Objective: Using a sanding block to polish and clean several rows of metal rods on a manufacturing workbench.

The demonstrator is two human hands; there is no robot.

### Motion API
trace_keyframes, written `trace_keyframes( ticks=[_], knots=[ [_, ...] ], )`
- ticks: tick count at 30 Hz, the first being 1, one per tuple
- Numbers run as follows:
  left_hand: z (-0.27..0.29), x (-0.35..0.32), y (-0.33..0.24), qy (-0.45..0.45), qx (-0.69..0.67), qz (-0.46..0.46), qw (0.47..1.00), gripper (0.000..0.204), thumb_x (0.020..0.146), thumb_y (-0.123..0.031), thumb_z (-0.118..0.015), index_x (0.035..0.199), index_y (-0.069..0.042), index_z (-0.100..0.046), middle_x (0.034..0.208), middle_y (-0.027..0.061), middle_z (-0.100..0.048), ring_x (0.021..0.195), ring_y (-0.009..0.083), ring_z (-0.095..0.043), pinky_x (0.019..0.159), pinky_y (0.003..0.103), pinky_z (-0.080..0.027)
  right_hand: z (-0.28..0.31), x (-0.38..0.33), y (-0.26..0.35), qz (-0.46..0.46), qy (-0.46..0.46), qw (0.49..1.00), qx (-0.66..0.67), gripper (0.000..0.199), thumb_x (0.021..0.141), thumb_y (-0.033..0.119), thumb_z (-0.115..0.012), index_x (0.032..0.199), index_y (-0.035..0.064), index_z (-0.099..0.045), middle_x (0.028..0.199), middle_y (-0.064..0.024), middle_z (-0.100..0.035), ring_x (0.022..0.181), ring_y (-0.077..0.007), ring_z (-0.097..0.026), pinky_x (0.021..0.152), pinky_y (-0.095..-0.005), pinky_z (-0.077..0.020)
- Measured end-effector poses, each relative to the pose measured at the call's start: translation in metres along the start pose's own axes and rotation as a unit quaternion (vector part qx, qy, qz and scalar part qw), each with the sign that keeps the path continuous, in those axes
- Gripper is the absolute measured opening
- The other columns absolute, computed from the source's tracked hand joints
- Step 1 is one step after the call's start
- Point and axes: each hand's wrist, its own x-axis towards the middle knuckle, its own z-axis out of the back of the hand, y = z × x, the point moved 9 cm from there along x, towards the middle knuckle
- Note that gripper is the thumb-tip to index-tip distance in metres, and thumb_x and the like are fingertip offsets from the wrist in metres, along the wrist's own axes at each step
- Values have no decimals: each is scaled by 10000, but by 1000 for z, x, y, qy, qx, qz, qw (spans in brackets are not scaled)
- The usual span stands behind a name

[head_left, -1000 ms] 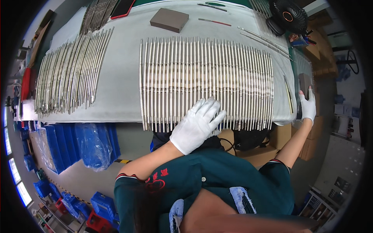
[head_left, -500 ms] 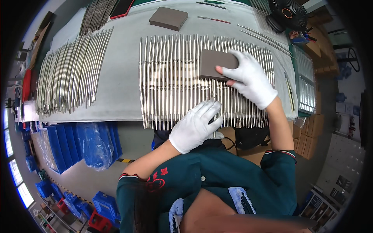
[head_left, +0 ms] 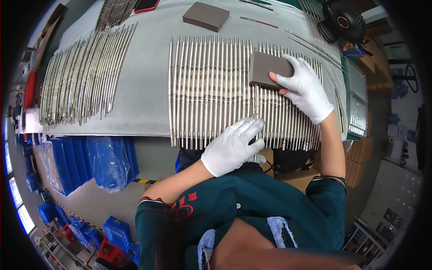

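Note:
A long row of slim silvery metal rods (head_left: 211, 90) lies side by side on the cloth-covered table in front of me. My right hand (head_left: 308, 87), in a white glove with bare thumb and fingertip showing, grips the right side of a brown rectangular block (head_left: 269, 67). That block rests flat across the upper part of the rods. Nearer to me, my gloved left hand (head_left: 234, 145) has its fingers close together over the lower end of one metal rod (head_left: 257, 105), which runs up toward the block. Its fingertips partly hide that rod.
Another brown block (head_left: 206, 16) lies at the back. More rods (head_left: 87, 74) are laid out at the left, with a red-edged phone (head_left: 146, 4) behind them. A black fan (head_left: 343, 21) stands at the back right. Blue bins (head_left: 76, 164) sit below the table's front edge.
The whole view has shifted a little. My right hand and its block have slid slightly to the right over the rods. My left hand stays at about the same place by the rod.

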Motion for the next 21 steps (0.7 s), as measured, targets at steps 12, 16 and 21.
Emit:
trace_keyframes(
  ticks=[12, 16, 21],
  knots=[
    [-6, -4, 1, -3, 20, -10, 1000, 432, 747, -375, -715, 1027, -92, -545, 1303, 208, -503, 1219, 387, -505, 1028, 469, -419, 4, -5, 0, 6, -22, 1000, 19, 517, 712, 113, -750, 1178, 313, -653, 1264, -185, -546, 1068, -376, -549, 932, -427, -454],
    [-7, -2, 3, -16, 3, -15, 1000, 433, 742, -369, -721, 1023, -90, -547, 1302, 215, -508, 1215, 386, -511, 1027, 469, -420, 1, 11, 25, 11, -54, 997, -52, 546, 699, 88, -755, 1178, 328, -653, 1269, -161, -553, 1078, -368, -552, 937, -431, -457],
    [-4, -5, 0, -6, 33, -18, 999, 476, 729, -411, -730, 1028, -87, -551, 1287, 227, -523, 1203, 386, -523, 1024, 467, -421, -1, -12, -4, -25, -9, 1000, -14, 524, 712, 125, -762, 1178, 338, -650, 1277, -162, -545, 1109, -376, -543, 951, -433, -451]
  ],
)
